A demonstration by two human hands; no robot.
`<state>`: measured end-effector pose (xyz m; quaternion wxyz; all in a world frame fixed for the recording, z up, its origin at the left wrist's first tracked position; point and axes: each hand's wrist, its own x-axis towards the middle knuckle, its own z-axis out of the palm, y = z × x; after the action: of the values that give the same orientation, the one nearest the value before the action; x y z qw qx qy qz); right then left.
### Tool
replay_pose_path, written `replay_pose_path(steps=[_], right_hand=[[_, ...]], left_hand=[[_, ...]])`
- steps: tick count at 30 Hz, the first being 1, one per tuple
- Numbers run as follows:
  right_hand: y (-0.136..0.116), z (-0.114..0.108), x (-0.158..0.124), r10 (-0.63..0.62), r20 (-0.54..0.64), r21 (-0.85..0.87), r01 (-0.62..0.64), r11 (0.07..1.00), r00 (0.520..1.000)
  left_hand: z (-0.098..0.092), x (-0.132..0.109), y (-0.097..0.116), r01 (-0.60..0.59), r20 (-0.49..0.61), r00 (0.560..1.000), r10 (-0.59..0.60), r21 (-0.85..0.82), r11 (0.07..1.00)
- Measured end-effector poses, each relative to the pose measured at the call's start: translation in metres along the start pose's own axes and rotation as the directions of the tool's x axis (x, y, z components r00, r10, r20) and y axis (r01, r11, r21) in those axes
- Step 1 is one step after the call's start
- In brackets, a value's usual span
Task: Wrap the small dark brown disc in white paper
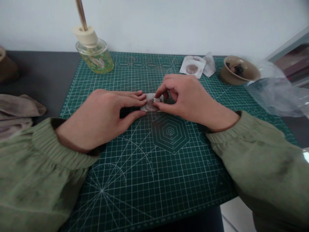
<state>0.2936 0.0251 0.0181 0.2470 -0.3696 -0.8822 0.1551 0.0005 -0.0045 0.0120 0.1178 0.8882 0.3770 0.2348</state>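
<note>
Cutting mat (169, 174), glass bottle (94, 57), probably ceramic bowl (228, 75)

We see a dark surface (43, 67) under a green cutting mat (154, 180), a cloth (16, 106) beside it; a glass bottle (95, 56), stained paper (192, 66) and a brown bowl (238, 71) sit on the mat.

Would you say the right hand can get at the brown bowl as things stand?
Probably yes: only the green cutting mat lies between the right hand and the brown bowl, though the fingers are pinching folded paper.
</note>
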Motion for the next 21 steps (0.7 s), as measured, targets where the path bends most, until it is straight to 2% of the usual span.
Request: replay_pose_path(steps=[5, 9, 11, 14, 17, 19, 21], right_hand=[[-0.0057, -0.0018, -0.0006, -0.018, 0.066, 0.084, 0.012, 0.996, 0.998], [-0.0039, -0.0013, 0.001, 0.041, -0.005, 0.009, -0.041, 0.999, 0.999], [-0.0039, 0.0006, 0.0018, -0.002, 0.006, 0.035, 0.001, 0.999, 1.0], [-0.0055, 0.0005, -0.0007, -0.075, 0.035, 0.191, 0.067, 0.979, 0.997], [-0.0071, -0.0028, -0.0045, 0.052, -0.043, 0.408, -0.029, 0.912, 0.998], [-0.0082, -0.0045, -0.0048, 0.152, -0.061, 0.556, -0.093, 0.826, 0.986], [-0.0096, -0.005, -0.003, 0.189, -0.036, 0.681, -0.114, 0.723, 0.981]], left_hand=[[0.0012, -0.0017, -0.0058, -0.036, -0.008, 0.999, 0.036, 0.001, 0.999], [0.0004, -0.0025, -0.0079, -0.05, -0.019, 0.999, 0.05, -0.004, 0.999], [0.0, -0.0027, -0.0087, -0.056, -0.006, 0.998, 0.056, 0.013, 0.998], [0.0019, -0.0031, -0.0101, -0.054, -0.004, 0.999, 0.054, 0.001, 0.999], [0.0051, -0.0036, -0.0104, -0.073, -0.026, 0.997, 0.071, -0.063, 0.995], [0.0055, -0.0036, -0.0087, -0.073, -0.037, 0.997, 0.071, -0.062, 0.995], [0.0035, -0.0033, -0.0044, -0.076, -0.079, 0.994, 0.072, -0.044, 0.996]])
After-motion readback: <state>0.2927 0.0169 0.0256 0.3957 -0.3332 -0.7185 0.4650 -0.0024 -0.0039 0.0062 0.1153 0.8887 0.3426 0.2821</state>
